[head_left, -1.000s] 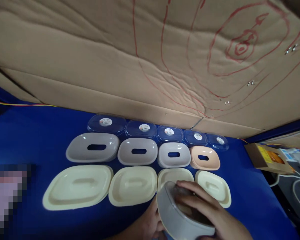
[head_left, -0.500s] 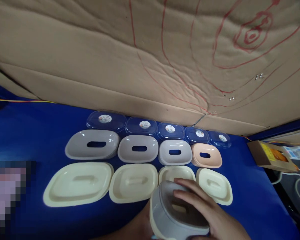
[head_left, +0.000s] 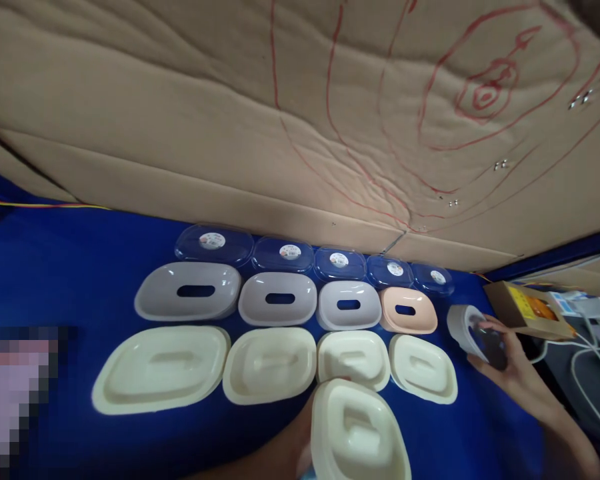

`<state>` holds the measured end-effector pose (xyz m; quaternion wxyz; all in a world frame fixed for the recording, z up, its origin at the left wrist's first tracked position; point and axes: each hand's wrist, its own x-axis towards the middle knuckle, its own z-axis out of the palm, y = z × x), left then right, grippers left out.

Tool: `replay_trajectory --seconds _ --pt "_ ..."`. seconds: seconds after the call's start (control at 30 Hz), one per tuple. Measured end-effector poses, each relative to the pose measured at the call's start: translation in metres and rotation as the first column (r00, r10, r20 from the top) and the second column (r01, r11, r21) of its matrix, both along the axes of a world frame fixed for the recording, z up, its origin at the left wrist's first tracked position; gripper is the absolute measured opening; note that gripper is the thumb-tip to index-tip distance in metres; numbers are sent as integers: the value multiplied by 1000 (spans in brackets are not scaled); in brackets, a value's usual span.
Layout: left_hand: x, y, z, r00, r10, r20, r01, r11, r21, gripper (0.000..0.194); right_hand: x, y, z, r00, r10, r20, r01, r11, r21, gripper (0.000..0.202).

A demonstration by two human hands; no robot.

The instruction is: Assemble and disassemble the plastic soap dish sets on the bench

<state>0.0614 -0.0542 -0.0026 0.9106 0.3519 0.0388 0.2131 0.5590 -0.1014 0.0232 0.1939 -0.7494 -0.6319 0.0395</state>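
Note:
My left hand (head_left: 306, 433), mostly hidden at the bottom centre, holds a cream dish (head_left: 365, 433) tilted so its inside faces me. At the right, my right hand (head_left: 500, 347) grips a grey dish (head_left: 463, 327) tipped on its side, just right of the peach dish (head_left: 409, 310). Three grey dishes with slots, such as the largest one (head_left: 155, 293), share the peach dish's row. In front of them lie several cream dishes, the largest (head_left: 125, 373) at the left. Clear lids with round stickers (head_left: 233, 248) line the back.
Behind the blue table (head_left: 55, 267) stands a brown board (head_left: 180, 133) with red drawn lines. An open cardboard box (head_left: 510, 310) and white cables (head_left: 580, 393) are at the right edge. A blurred pink patch (head_left: 15, 400) fills the lower left.
The grey dish has come off the cream dish and moved right in my right hand. The cream dish's inside now shows in my left hand. The view has shifted slightly.

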Motion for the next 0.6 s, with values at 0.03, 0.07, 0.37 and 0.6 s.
replay_trajectory --seconds 0.03,0.07,0.37,0.6 --pt "-1 -2 1 1000 1 -8 -2 1000 -22 111 10 -1 -4 999 30 26 -28 998 -59 64" --pt "-1 -3 1 1000 -1 -26 0 999 -35 108 16 -1 -8 997 63 34 -58 991 -118 61" --pt "1 -8 -2 995 -10 -104 6 999 -47 114 3 40 -11 968 211 135 -182 962 -202 64" --pt "0 -6 -2 1000 -18 -11 17 999 -52 110 -85 -6 19 997 36 71 -44 993 108 52"
